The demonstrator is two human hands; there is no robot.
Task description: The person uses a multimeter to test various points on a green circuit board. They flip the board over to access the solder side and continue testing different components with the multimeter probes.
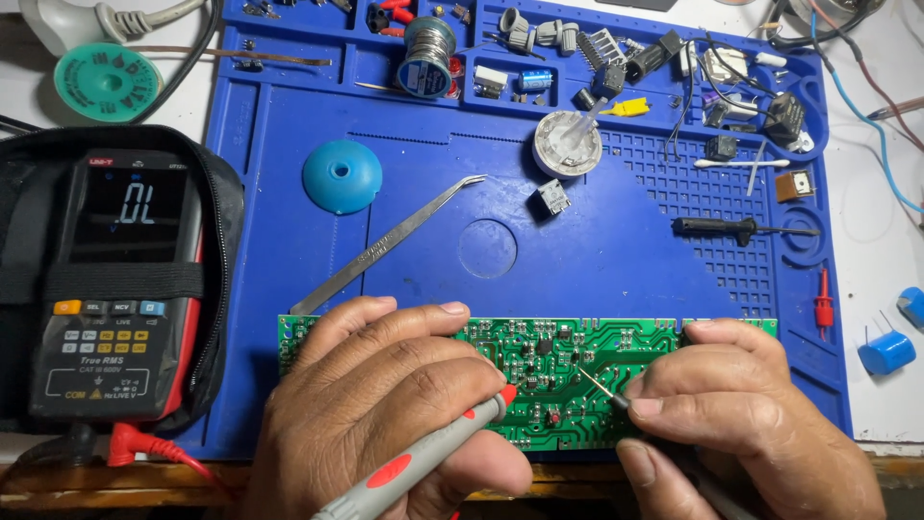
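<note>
A long green circuit board (577, 347) lies across the near edge of a blue work mat (597, 250). My left hand (385, 404) rests on the board's left half and holds a grey and red meter probe (423, 462), its red end near the board's middle. My right hand (741, 414) covers the board's right end and grips a dark probe whose thin metal tip (592, 380) touches the board. A multimeter (115, 289) in a black pouch sits at the left, its screen lit.
On the mat lie curved metal tweezers (385, 248), a blue dome cap (342, 176), a small grey relay (552, 197), a white round part (568, 144), a black screwdriver (731, 228) and a solder spool (426, 58). Blue capacitors (885, 351) lie at the right. A wooden table edge (115, 481) runs below.
</note>
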